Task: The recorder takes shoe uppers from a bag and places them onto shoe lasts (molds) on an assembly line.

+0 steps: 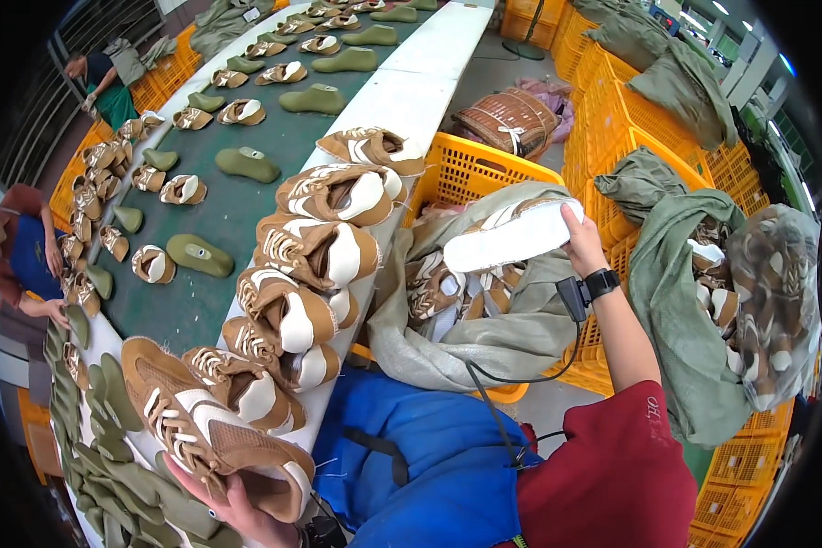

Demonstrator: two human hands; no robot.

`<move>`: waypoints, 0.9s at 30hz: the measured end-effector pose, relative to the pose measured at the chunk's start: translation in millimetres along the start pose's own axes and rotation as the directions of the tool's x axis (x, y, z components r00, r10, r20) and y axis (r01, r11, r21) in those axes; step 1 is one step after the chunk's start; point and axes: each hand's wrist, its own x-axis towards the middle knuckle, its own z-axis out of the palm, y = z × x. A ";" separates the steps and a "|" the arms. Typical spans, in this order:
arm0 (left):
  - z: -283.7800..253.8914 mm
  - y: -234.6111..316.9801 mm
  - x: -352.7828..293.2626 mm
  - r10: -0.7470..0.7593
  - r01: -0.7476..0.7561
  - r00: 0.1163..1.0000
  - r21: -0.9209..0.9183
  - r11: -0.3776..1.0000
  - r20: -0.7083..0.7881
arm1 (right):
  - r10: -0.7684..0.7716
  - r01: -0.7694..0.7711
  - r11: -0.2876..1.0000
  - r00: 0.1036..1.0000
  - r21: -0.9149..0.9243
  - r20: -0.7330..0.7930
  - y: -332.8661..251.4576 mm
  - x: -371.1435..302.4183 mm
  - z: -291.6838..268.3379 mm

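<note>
Sneakers (219,411), brown and white with pale laces, were clamped one in each of the hands, which were well apart: the left hand (247,513) at seven o'clock, the right hand (584,245) just before three. Farthest left, at nine o'clock, a co-worker (29,247) in a blue apron leaned over the far edge, and at ten o'clock stood another person (105,78) in green and dark clothing. Olive shoe lasts (142,479) were heaped at eight o'clock. Above them the green surface (173,313) carried more lasts and scattered sneakers up toward eleven. The left hand gripped its sneaker around the heel end, the laced upper in view and the toe aimed at ten. Just beside it, along a white strip (411,87), a close row of sneakers (288,247) ran from eight to eleven o'clock. Right of that row, a grey-green sack (493,342) lay open in an orange crate (470,169), with sneakers inside. Over it the right hand, a black band (603,283) at the wrist, held its sneaker by one end, white sole showing. Orange crates (607,110) were stacked at two o'clock; at three, a green sack (671,338) and a clear plastic bag (776,301) held more sneakers.
</note>
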 end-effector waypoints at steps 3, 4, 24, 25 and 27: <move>17.6 16.4 -5.4 -0.044 0.042 0.999 -0.085 0.995 -0.016 | 0.081 -0.089 0.995 0.988 0.050 0.133 -22.6 -19.1 20.1; 20.1 16.1 -6.4 -0.005 0.003 1.000 -0.059 0.998 -0.030 | 0.119 -0.133 0.990 0.968 0.051 0.222 -31.3 -24.8 32.9; -1.0 17.8 -0.7 0.269 -0.357 0.931 0.774 0.524 0.248 | 0.189 -0.012 0.982 0.149 -0.189 0.971 -133.1 -243.9 337.9; -5.6 18.2 -1.8 0.271 -0.342 0.935 0.788 0.513 0.230 | 0.183 -0.071 0.981 0.065 -0.178 0.981 -124.8 -260.0 347.9; -15.0 15.9 -5.2 0.279 -0.226 0.957 0.817 0.530 0.084 | 0.216 -0.135 0.966 -0.032 -0.218 0.976 -124.5 -292.3 358.2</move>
